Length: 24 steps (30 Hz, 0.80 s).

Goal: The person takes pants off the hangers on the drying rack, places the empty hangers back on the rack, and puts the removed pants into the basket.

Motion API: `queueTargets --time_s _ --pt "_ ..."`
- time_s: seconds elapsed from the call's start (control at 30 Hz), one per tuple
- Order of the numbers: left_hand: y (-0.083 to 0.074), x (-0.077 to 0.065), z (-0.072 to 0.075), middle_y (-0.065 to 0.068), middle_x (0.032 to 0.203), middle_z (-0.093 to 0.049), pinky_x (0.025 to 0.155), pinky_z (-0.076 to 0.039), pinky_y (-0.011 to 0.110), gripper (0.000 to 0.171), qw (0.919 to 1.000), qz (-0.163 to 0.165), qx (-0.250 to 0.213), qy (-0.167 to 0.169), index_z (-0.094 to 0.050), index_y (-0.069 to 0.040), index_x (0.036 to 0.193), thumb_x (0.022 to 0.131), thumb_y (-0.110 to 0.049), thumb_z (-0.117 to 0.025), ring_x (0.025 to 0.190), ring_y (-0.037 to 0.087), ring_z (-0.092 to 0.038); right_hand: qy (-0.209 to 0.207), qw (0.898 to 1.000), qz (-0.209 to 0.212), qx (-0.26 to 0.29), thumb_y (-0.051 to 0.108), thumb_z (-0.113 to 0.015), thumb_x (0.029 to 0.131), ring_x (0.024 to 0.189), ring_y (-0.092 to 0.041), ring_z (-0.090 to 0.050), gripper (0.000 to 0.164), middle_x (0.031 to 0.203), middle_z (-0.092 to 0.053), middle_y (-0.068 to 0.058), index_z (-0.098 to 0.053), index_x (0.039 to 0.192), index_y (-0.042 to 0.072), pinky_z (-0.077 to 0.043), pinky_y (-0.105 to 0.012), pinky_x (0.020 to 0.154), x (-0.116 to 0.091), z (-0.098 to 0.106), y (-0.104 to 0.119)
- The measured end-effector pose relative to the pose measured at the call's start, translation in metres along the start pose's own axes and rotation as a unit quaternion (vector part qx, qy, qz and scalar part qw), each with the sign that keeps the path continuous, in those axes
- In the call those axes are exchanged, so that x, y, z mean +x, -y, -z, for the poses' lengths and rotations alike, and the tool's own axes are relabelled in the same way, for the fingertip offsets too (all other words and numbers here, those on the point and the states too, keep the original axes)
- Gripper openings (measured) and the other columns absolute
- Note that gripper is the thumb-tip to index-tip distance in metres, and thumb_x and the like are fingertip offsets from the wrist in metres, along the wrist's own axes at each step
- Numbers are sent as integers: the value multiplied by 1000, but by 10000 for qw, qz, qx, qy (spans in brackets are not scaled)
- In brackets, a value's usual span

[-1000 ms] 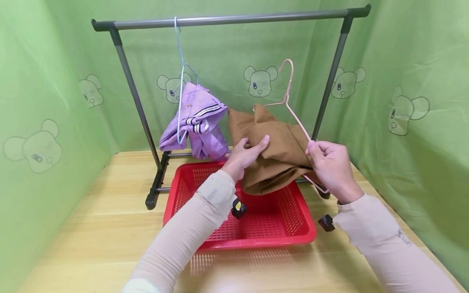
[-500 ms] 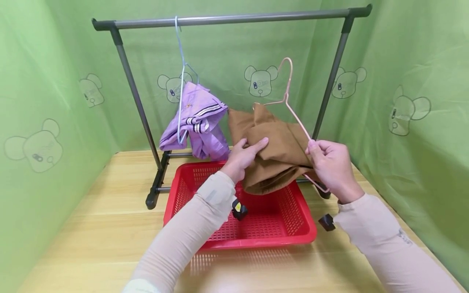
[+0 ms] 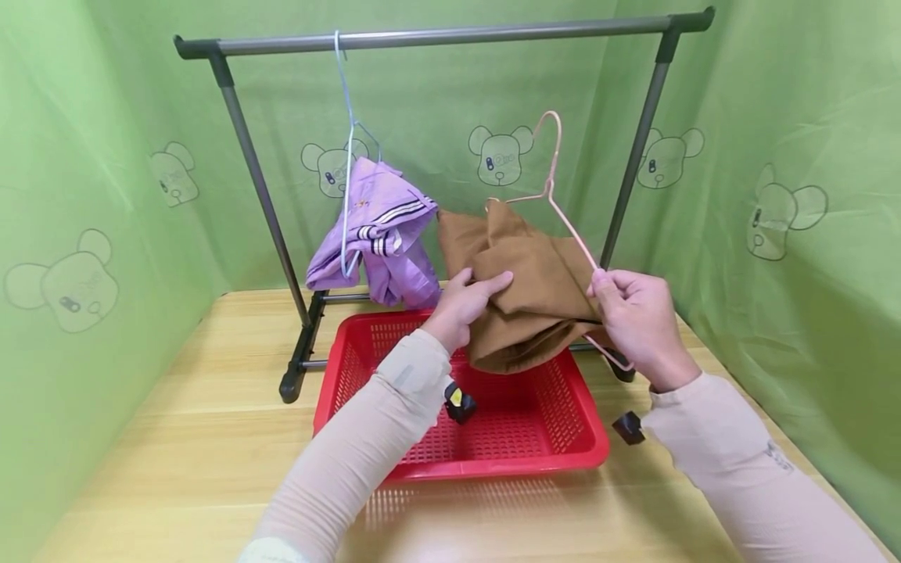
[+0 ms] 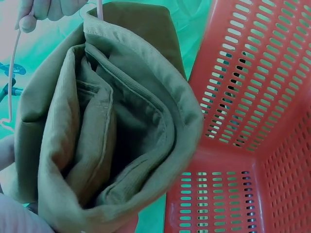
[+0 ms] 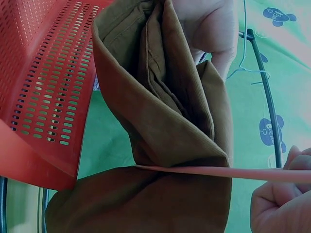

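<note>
Brown trousers (image 3: pixel 535 274) hang folded over the lower bar of a pink clothes hanger (image 3: pixel 573 231), held up above the basket's back part. My left hand (image 3: pixel 461 305) grips the trousers at their left side, thumb over the cloth, its other fingers mostly hidden behind. My right hand (image 3: pixel 637 324) pinches the hanger's right side between thumb and curled fingers. In the left wrist view, the rolled hem openings of the trousers (image 4: pixel 187 109) face the camera. The right wrist view has the hanger's pink wire (image 5: pixel 204 171) crossing the folded cloth.
A red perforated basket (image 3: pixel 493 467) stands on the wooden table (image 3: pixel 176 438). Behind it is a metal clothes rack (image 3: pixel 450 36), where a blue hanger (image 3: pixel 347 172) carries a purple striped garment (image 3: pixel 383 219) at the left. Green curtains (image 3: pixel 795 102) enclose three sides.
My left thumb has shifted very slightly left and down on the brown trousers. Hanger, right hand, basket and rack look the same.
</note>
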<state>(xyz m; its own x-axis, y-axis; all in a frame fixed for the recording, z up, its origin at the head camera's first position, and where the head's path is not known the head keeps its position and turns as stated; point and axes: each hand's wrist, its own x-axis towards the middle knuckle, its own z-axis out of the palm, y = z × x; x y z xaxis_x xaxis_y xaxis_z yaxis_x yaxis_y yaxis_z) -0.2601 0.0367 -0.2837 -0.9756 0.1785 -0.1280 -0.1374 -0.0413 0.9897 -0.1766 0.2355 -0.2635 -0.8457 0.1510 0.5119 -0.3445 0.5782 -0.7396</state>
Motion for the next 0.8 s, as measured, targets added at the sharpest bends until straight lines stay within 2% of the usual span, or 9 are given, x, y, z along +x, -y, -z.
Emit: queueTargets --time_s 0.1,0.2,0.33,0.43,0.63,0.8 --pt "-1 0 0 7 126 -56 99 -44 42 68 9999 111 -65 -20 -45 -11 142 85 -31 -75 115 26 -54 3 10000 -10 -26 23 -51 101 44 -9 -34 35 47 -40 4 -67 84 -3 -31 -28 42 0 0 1" --pt "-2 0 -1 5 114 -61 95 -47 41 55 9997 171 -174 -28 -52 -9 134 86 -25 -73 108 25 -59 20 10000 -21 -49 22 -51 101 44 -9 -33 35 47 -39 4 -67 84 -3 -31 -29 42 0 1 1" --pt "-2 1 -3 5 102 -64 90 -51 39 38 9992 132 -365 -56 -59 -6 122 87 -18 -71 99 24 -63 43 10000 -32 -83 22 -51 101 45 -10 -34 35 48 -40 3 -67 85 -3 -32 -29 43 0 0 1" --pt "0 2 -5 6 100 -65 90 -51 38 33 9989 103 -439 -117 -61 -5 117 87 -15 -70 97 24 -63 45 10000 -24 -83 22 -51 101 46 -10 -36 35 48 -41 3 -67 84 -4 -33 -28 44 -1 0 1" --pt "-1 2 -10 4 109 -62 95 -46 37 44 9987 71 -37 -509 -59 -3 122 84 -22 -70 106 22 -59 26 9999 102 -75 21 -52 101 47 -11 -37 34 49 -42 2 -67 83 -3 -33 -28 43 -1 -3 3" --pt "-3 1 -12 7 126 -57 101 -41 36 60 9980 -21 345 -534 -50 -3 136 87 -32 -69 118 23 -52 -16 9998 185 -76 20 -52 101 46 -10 -36 33 49 -43 2 -66 82 -4 -31 -27 42 -3 -5 5"
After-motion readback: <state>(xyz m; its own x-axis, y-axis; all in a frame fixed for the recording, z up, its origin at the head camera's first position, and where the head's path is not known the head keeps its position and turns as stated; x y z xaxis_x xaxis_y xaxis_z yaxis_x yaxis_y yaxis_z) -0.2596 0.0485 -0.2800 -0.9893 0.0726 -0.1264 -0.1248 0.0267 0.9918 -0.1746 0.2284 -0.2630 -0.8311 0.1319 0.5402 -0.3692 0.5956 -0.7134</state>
